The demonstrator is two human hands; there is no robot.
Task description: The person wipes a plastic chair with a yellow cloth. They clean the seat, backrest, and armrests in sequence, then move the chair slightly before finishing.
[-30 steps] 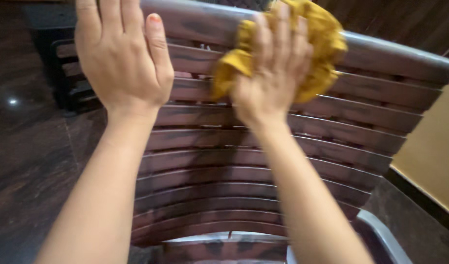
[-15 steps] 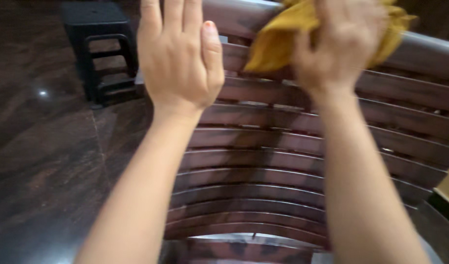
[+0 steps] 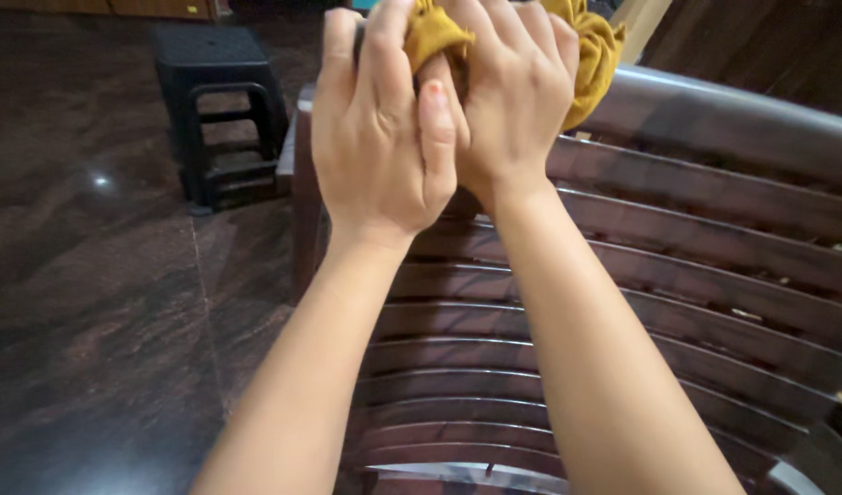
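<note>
Both my hands are raised together in front of the top rail of a dark brown slatted plastic chair (image 3: 714, 238). My right hand (image 3: 512, 101) grips a bunched mustard-yellow cloth (image 3: 590, 55) that pokes out above and to the right of its fingers. My left hand (image 3: 379, 128) presses against the right one, its fingers closed over the cloth's left part. The chair's top left corner is hidden behind my hands.
A small black plastic stool (image 3: 221, 110) stands on the dark polished floor (image 3: 91, 293) at the upper left. A wooden wall runs behind the chair at the upper right. The chair's seat shows at the bottom edge.
My left hand, open and apart before, has closed onto the cloth beside my right hand. The cloth has moved left along the top rail to the chair's left corner.
</note>
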